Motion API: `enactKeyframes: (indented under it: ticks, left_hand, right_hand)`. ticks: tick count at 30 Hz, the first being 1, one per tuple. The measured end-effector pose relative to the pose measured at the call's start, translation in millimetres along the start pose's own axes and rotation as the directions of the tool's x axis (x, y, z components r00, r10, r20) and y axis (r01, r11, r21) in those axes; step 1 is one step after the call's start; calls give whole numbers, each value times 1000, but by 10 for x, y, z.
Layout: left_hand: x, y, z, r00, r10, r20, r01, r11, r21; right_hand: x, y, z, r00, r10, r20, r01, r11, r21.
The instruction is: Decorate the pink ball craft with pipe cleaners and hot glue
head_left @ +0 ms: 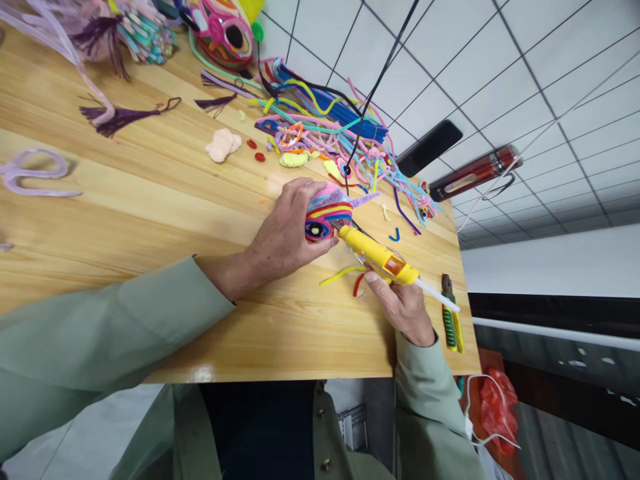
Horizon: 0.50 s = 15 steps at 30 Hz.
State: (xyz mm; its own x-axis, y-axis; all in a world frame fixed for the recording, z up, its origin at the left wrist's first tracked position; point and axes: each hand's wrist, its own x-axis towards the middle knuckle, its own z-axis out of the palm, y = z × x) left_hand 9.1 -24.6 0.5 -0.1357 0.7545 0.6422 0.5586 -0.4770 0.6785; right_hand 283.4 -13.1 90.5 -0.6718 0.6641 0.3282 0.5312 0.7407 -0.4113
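Note:
In my left hand [290, 230] is a small striped pipe-cleaner figure [327, 212] in pink, blue, yellow and red, with a round black-and-white eye facing me. My fingers wrap its far and near sides. My right hand [403, 303] grips a yellow hot glue gun [377, 252] from below, its handle mostly hidden by the fingers. The gun's nozzle points left and meets or nearly touches the figure's right side; I cannot tell which. A white glue stick [437, 295] sticks out of its rear. Beneath the gun lie yellow [343, 275] and red pipe-cleaner pieces [358, 285].
A heap of colored pipe cleaners [325, 113] lies along the tiled wall. Behind it are a phone [430, 148] and a red flask [475, 175]. Green-yellow pliers [453, 320] rest near the right edge. Purple tassels [123, 119] and a larger pipe-cleaner figure [223, 33] sit back left. A black cord hangs down.

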Motion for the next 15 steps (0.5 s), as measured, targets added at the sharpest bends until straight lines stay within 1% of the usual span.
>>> enactKeyframes:
  ticks: [8, 12, 15]
  left_hand:
    - [-4, -3, 1, 1000, -13, -3, 13, 1000, -24]
    - [5, 6, -6, 999, -41, 23, 41, 999, -7]
    - [8, 10, -12, 999, -36, 33, 37, 999, -20]
  right_hand:
    - [-13, 7, -4, 998, 61, 21, -62, 998, 26]
    - [-22, 18, -5, 997, 71, 18, -72, 997, 30]
    - [-22, 18, -6, 997, 79, 21, -80, 997, 18]
